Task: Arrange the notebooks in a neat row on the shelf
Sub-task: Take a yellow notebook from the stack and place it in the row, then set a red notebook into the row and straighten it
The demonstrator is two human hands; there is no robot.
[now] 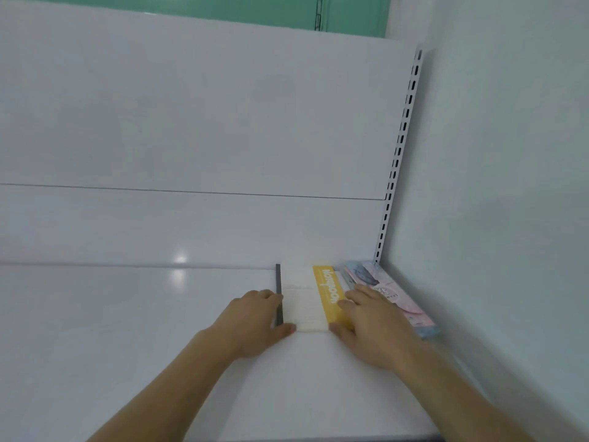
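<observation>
A short row of notebooks stands on edge at the right end of the white shelf [127, 330]. From the left it holds a dark grey cover [278, 277], a thick white block of pages [301, 301], a yellow notebook [326, 288] with white lettering, and pastel pink and blue notebooks [401, 301] leaning toward the side wall. My left hand [255, 317] presses against the dark cover, its thumb along the front edge. My right hand [373, 323] rests on top of the yellow and pastel notebooks, hiding part of them.
The white back panel [191, 138] rises behind the shelf. A slotted metal upright [400, 148] stands in the back right corner beside the pale side wall [510, 218]. The shelf's front edge runs along the bottom of the view.
</observation>
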